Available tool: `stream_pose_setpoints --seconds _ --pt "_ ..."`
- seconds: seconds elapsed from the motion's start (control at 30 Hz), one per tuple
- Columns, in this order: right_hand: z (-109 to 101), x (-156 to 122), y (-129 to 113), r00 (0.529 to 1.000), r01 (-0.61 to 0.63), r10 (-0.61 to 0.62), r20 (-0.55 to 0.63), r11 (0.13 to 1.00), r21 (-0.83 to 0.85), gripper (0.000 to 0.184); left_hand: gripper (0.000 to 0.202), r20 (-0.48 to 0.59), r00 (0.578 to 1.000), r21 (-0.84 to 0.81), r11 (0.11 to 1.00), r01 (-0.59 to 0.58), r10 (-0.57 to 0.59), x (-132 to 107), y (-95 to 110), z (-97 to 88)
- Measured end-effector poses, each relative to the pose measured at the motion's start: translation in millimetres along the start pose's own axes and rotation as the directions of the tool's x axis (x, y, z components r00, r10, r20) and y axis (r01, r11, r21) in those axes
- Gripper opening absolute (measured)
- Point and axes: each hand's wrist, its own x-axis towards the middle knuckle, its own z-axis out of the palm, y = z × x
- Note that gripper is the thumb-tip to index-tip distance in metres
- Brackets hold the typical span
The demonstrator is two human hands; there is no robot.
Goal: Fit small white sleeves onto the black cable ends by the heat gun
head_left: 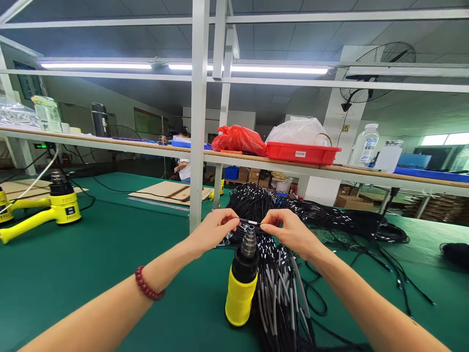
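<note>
Between my two hands a thin black cable (249,222) with a white band is stretched level, just above the nozzle of a yellow heat gun (241,293) that stands upright on the table. My left hand (220,227) pinches the cable's left end between thumb and fingers. On the other side my right hand (286,229) pinches it the same way. Right beside the heat gun lies a thick bundle of black cables (280,293) with grey sleeves and white bands. Behind my hands a large heap of black cables (252,198) spreads to the right.
More yellow heat guns (66,203) rest at the left of the green table (120,274). A metal post (198,122) rises close beyond my left hand. The shelf above holds a red tray (302,153), a red bag (239,140) and bottles. Loose cables (395,274) lie at right.
</note>
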Motion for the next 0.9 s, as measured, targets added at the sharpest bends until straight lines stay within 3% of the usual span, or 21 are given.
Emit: stream_pose_setpoints --seconds 0.3,0.4,0.6,0.73,0.9 --pt "0.9 -3.4 -3.9 0.991 -0.041 0.046 0.123 0.998 -0.042 0.034 0.062 -0.060 0.998 0.067 0.997 0.040 -0.036 2.3 -2.1 0.3" --pt "3.8 -2.2 -4.0 0.995 0.001 0.006 0.101 0.997 -0.073 0.033 0.058 -0.057 0.998 0.062 0.998 0.019 -0.015 1.5 -3.2 -0.1" --pt "7.9 -0.2 -2.6 0.999 0.030 -0.032 -0.026 0.997 -0.076 0.021 0.026 -0.049 0.996 -0.050 0.996 -0.080 0.077 0.0 -0.4 -0.6" --pt "7.7 -3.2 -1.1 1.000 -0.003 0.004 0.030 0.999 -0.036 0.029 0.038 -0.043 0.998 -0.075 0.995 -0.059 0.056 -1.6 0.9 -2.5" --pt "5.3 -6.7 -0.1 0.995 -0.031 0.027 0.091 0.998 0.047 0.040 0.056 -0.004 0.999 -0.182 0.982 0.052 -0.053 -4.7 -2.0 -5.7"
